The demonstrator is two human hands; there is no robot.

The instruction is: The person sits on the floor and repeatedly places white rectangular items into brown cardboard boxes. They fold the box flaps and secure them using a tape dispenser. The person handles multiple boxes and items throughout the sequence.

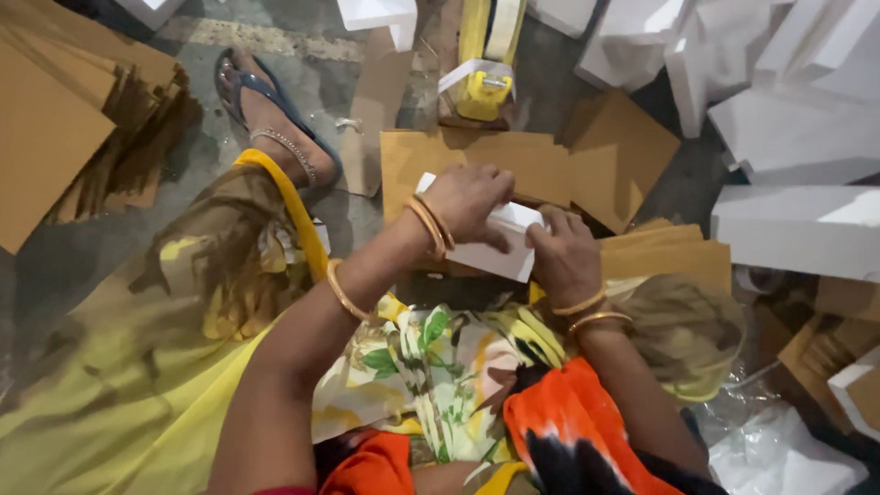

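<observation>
While the person sits low on the grey concrete floor [211,137], yellow patterned cloth [119,367] spreads across the lap and the left side of the view, with an orange and black cloth [568,431] nearer the body. A stack of white foam slabs [788,128] fills the upper right, one long slab [797,229] lying just right of the hands. A fanned pile of brown cardboard sheets [64,119] sits upper left, well apart from the hands. More flat cardboard pieces [550,165] lie on the floor right behind the hands, some tilted, and another cardboard sheet [669,257] lies beneath the right wrist. A sandalled foot [275,124] with an anklet sticks out from the yellow cloth, toes pointing away. A yellow tape dispenser [483,92] rests at top centre, beyond the cardboard. Crumpled clear plastic [779,449] shows lower right. The white foam block [490,240] is held between both hands above the lap, in front of the cardboard, tilted a little. Left hand [467,203] lies over the block's top, fingers curled down on it, grip clenched on the block. Right hand [564,257] clasps the block's right end, grip grasping it too. Gold bangles ring both wrists, and a further one [344,291] sits up the left forearm.
</observation>
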